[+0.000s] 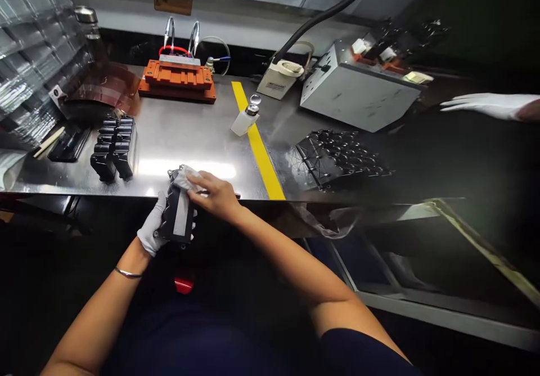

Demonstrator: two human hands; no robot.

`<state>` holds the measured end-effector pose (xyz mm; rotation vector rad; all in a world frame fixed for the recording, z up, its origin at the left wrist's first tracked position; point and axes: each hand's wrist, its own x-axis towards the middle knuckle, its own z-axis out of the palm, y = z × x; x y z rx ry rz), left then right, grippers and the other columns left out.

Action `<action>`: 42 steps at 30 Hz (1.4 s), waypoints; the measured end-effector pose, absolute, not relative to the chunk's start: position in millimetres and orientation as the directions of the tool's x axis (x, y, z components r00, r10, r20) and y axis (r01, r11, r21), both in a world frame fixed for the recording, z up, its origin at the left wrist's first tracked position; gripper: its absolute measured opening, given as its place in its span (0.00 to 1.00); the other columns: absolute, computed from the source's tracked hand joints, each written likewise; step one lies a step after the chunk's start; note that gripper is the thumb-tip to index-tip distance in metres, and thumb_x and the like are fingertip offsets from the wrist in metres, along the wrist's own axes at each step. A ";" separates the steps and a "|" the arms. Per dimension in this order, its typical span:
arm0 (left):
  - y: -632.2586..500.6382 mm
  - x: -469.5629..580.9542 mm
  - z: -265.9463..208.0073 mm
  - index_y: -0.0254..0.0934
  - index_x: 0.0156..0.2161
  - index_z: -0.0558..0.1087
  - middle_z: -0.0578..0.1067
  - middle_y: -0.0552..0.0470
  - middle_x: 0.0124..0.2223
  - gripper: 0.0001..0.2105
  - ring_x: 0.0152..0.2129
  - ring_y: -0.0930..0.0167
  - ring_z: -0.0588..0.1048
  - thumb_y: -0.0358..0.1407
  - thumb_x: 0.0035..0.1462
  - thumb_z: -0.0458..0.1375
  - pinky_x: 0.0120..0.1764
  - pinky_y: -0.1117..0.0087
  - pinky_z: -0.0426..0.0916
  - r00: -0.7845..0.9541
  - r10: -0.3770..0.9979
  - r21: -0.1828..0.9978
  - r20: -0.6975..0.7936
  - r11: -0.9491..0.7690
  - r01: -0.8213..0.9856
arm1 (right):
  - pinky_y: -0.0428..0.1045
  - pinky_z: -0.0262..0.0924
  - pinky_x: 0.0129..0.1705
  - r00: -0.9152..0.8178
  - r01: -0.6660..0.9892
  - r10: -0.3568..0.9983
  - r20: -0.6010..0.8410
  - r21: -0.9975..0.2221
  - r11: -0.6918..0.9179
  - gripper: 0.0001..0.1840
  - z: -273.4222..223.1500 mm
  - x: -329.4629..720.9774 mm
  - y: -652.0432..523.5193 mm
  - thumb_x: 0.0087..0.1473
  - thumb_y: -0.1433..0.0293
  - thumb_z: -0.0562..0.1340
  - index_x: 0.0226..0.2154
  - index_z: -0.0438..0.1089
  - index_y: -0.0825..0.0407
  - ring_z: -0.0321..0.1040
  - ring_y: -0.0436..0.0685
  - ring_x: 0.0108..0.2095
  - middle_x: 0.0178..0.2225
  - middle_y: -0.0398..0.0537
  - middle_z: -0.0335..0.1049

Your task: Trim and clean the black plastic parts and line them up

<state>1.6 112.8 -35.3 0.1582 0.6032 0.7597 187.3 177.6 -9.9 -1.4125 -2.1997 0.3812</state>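
My left hand [153, 228], in a white glove, grips a black plastic housing [171, 221] by its left side, just off the table's front edge. A pale rectangular strip [181, 215] runs along the face of the housing. Bare and ungloved, my right hand [217, 195] pinches a white cloth [188, 178] and presses it on the housing's upper end. Behind them on the table stands a white dispenser bottle [244, 122] with a round metal top. Several similar black parts [113, 148] stand in two rows to the left.
An orange fixture [177, 80] sits at the back of the steel table [189, 134]. Yellow tape [266, 165] crosses the tabletop. To the right are black lattice parts [341, 156], a grey metal box [358, 94] and another person's gloved hand [485, 106].
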 end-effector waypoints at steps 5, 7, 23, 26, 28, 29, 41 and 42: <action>113.3 0.4 -36.9 0.28 0.48 0.72 0.79 0.35 0.40 0.36 0.30 0.59 0.79 0.61 0.55 0.45 0.30 0.56 0.75 0.568 0.683 0.380 -0.460 0.729 -0.569 | 0.56 0.65 0.48 -0.076 0.860 0.987 0.142 -0.492 0.137 0.25 -14.1 217.9 216.8 0.52 0.59 0.64 0.52 0.70 0.46 0.70 0.63 0.49 0.50 0.50 0.71; 110.4 0.7 -29.6 0.30 0.46 0.73 0.79 0.38 0.37 0.36 0.28 0.62 0.78 0.63 0.52 0.47 0.29 0.61 0.75 0.505 0.724 0.408 -0.470 0.685 -0.603 | 0.58 0.65 0.47 -0.033 0.882 0.975 0.218 -0.452 0.131 0.31 -17.6 229.9 225.2 0.50 0.55 0.65 0.55 0.66 0.48 0.68 0.66 0.49 0.54 0.55 0.66; 89.9 16.5 -14.9 0.32 0.56 0.65 0.79 0.46 0.40 0.31 0.34 0.68 0.78 0.36 0.46 0.65 0.36 0.70 0.74 -0.069 0.924 0.907 -0.377 0.353 -0.228 | 0.48 0.59 0.34 -0.308 0.789 0.837 0.452 -0.370 0.490 0.14 -28.9 203.2 178.1 0.63 0.65 0.51 0.32 0.67 0.51 0.68 0.56 0.33 0.32 0.50 0.72; 91.1 15.2 -16.7 0.33 0.56 0.65 0.80 0.48 0.37 0.30 0.33 0.68 0.79 0.35 0.47 0.64 0.35 0.72 0.73 -0.094 0.925 0.919 -0.368 0.346 -0.190 | 0.47 0.57 0.32 -0.298 0.812 0.833 0.466 -0.335 0.478 0.13 -30.5 195.3 179.7 0.62 0.65 0.53 0.30 0.67 0.51 0.67 0.54 0.30 0.28 0.49 0.71; 91.8 14.4 -18.5 0.33 0.57 0.65 0.80 0.49 0.36 0.30 0.33 0.69 0.79 0.35 0.47 0.64 0.35 0.72 0.73 -0.090 0.928 0.922 -0.360 0.340 -0.183 | 0.47 0.56 0.31 -0.323 0.816 0.821 0.471 -0.300 0.493 0.12 -30.0 192.4 181.4 0.62 0.66 0.54 0.29 0.67 0.52 0.67 0.54 0.29 0.27 0.48 0.71; 92.1 14.1 -19.3 0.33 0.57 0.64 0.80 0.48 0.36 0.30 0.33 0.69 0.79 0.35 0.48 0.63 0.36 0.72 0.73 -0.087 0.930 0.923 -0.357 0.338 -0.182 | 0.47 0.55 0.31 -0.337 0.821 0.815 0.472 -0.276 0.500 0.12 -29.4 191.6 182.5 0.61 0.66 0.54 0.28 0.67 0.52 0.67 0.54 0.29 0.27 0.48 0.71; 94.0 12.5 -13.6 0.31 0.57 0.65 0.79 0.43 0.43 0.31 0.40 0.63 0.78 0.36 0.47 0.64 0.45 0.64 0.72 -0.053 0.925 0.911 -0.375 0.357 -0.205 | 0.47 0.52 0.29 -0.457 0.795 0.789 0.410 -0.209 0.569 0.14 -12.9 193.7 194.1 0.61 0.65 0.54 0.28 0.70 0.52 0.66 0.54 0.30 0.29 0.48 0.72; 94.0 11.9 -14.3 0.31 0.57 0.65 0.80 0.43 0.42 0.30 0.39 0.64 0.78 0.36 0.47 0.64 0.44 0.64 0.72 -0.047 0.926 0.911 -0.375 0.358 -0.205 | 0.47 0.52 0.29 -0.462 0.793 0.795 0.394 -0.217 0.569 0.14 -11.6 194.1 194.9 0.61 0.65 0.54 0.28 0.70 0.51 0.66 0.54 0.30 0.29 0.48 0.72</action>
